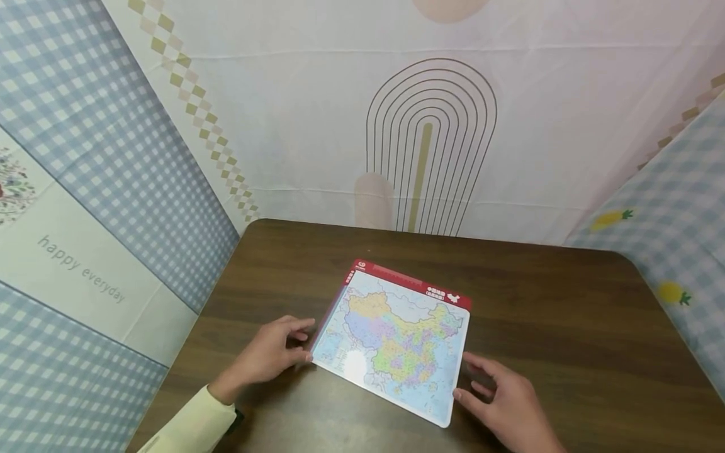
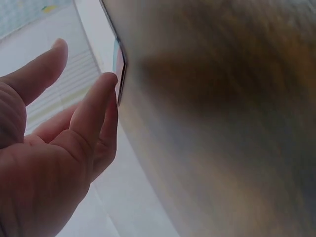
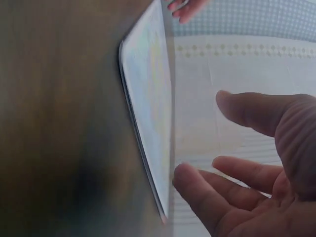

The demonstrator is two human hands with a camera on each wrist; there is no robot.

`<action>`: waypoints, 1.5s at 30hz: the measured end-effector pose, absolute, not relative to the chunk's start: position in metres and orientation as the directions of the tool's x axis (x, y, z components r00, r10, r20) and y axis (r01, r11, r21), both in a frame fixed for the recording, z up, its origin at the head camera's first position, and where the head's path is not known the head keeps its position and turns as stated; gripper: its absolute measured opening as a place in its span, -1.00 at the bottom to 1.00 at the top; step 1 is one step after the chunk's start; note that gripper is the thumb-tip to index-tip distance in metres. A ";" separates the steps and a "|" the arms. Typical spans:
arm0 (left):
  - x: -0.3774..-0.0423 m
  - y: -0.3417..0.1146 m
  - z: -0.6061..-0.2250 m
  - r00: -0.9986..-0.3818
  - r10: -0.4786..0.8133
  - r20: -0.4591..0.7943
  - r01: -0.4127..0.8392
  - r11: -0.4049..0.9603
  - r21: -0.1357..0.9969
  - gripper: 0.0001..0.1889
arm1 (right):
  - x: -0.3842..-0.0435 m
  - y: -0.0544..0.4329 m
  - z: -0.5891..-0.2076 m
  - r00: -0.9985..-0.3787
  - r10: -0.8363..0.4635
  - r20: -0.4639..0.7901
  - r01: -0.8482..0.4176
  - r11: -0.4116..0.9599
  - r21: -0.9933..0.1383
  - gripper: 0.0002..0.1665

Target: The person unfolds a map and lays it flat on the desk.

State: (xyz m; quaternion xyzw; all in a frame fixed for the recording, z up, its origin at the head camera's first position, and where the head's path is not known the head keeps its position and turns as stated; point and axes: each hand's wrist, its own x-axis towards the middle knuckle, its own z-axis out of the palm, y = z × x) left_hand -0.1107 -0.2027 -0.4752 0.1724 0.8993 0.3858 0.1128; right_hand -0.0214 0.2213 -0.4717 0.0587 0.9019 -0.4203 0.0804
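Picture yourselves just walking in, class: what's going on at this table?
Someone's left hand and right hand are at opposite side edges of a colourful map, which lies face up and at an angle on a brown table. The fingers of both hands are relaxed and spread, not wrapped around the map. The fingertips are right by its edges, though whether they all touch is hard to tell. The map's red strip runs along its far edge.

Head view bright, fairly even; hard white glare at the map's [image 1: 399, 343] 8 o'clock, softer sheen on the table [image 1: 566, 314] at frame 6 o'clock. Wrist views dimmer, table blurred: left wrist 3 o'clock, right wrist 9 o'clock.
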 end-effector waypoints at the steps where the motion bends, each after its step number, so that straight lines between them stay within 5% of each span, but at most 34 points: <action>1: -0.112 -0.202 -0.476 -0.913 0.399 -0.080 0.217 0.643 0.734 -0.32 | -0.020 0.218 -0.474 -0.975 0.049 -0.216 0.199 0.623 -0.756 -0.19; 8: -0.119 -0.195 -0.482 -0.922 0.366 -0.125 0.170 0.674 0.719 -0.38 | -0.010 0.200 -0.485 -0.963 0.065 -0.263 0.248 0.606 -0.756 -0.22; 21: -0.124 -0.190 -0.488 -0.918 0.386 -0.090 0.239 0.721 0.650 -0.38 | -0.008 0.191 -0.496 -0.980 -0.035 -0.196 0.080 0.835 -0.545 -0.24; 32: -0.128 -0.192 -0.492 -0.916 0.393 -0.086 0.237 0.700 0.674 -0.37 | -0.006 0.186 -0.495 -0.976 -0.052 -0.212 0.059 0.872 -0.486 -0.19; 38: -0.134 -0.193 -0.492 -0.910 0.399 -0.115 0.223 0.703 0.676 -0.39 | 0.000 0.178 -0.489 -0.980 0.005 -0.199 0.106 0.859 -0.500 -0.16; 45: -0.136 -0.195 -0.491 -0.904 0.404 -0.140 0.199 0.686 0.700 -0.42 | 0.002 0.173 -0.485 -0.975 0.099 -0.198 0.205 0.740 -0.641 -0.08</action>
